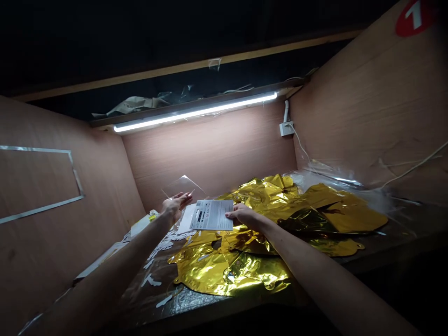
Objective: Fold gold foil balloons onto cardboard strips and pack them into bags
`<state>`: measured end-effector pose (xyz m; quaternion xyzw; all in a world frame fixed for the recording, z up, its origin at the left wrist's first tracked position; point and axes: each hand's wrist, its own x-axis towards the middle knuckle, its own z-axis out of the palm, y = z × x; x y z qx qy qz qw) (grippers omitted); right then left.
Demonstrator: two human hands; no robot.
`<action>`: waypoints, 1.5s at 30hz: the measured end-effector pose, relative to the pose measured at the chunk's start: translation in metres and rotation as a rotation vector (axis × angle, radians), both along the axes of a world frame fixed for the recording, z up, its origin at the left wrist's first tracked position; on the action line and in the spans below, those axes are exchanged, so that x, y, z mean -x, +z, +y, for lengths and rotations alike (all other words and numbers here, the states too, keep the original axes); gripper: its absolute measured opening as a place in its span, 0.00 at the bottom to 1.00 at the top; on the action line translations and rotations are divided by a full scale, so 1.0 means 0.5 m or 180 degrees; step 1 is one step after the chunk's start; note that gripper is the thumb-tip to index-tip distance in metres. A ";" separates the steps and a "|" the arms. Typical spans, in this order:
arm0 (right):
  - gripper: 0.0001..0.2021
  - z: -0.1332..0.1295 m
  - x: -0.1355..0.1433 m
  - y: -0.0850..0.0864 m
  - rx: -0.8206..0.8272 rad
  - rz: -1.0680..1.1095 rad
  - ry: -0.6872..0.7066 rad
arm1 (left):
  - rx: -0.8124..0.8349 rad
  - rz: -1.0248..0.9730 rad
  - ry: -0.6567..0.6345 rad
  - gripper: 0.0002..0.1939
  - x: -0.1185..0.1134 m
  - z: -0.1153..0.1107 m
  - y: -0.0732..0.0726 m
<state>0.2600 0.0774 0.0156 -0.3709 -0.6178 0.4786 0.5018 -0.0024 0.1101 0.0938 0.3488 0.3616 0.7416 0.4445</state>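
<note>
My left hand [176,205] pinches a clear plastic bag [184,183], whose transparent corner stands up above the fingers. My right hand [244,216] grips the right edge of a grey printed card [212,215], thumb on top. Small dark icons and fine text show on the card's face. White sheets [185,221] lie just behind its left edge. Beneath and to the right of my right hand spread several flat gold foil balloons [206,275], crumpled and overlapping on the table.
White paper scraps [151,281] lie to the left of the foil. Clear plastic wrap [315,170] is heaped at the back right. A lit tube lamp [196,113] runs along the back wall. Wooden panels [367,107] flank the table; a white cable [413,167] hangs at right.
</note>
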 end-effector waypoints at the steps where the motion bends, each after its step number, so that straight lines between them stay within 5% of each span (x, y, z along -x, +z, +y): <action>1: 0.07 0.000 -0.001 -0.002 0.0035 -0.0029 0.0164 | -0.0046 -0.0005 -0.0002 0.11 -0.002 -0.012 -0.009; 5: 0.07 0.015 -0.009 -0.014 0.0144 -0.0068 0.0608 | -0.0131 -0.0023 -0.0029 0.10 -0.008 -0.039 -0.033; 18: 0.16 0.035 -0.023 -0.037 0.0149 0.0056 0.0796 | -0.0138 0.0009 -0.0290 0.06 0.006 -0.075 -0.056; 28: 0.14 0.033 -0.019 -0.042 0.0102 0.0223 0.0605 | 0.0193 0.0156 -0.0934 0.07 -0.054 -0.089 -0.103; 45: 0.16 0.044 -0.028 -0.035 -0.0617 0.0536 -0.0269 | 0.0188 0.0189 -0.1078 0.09 -0.056 -0.107 -0.103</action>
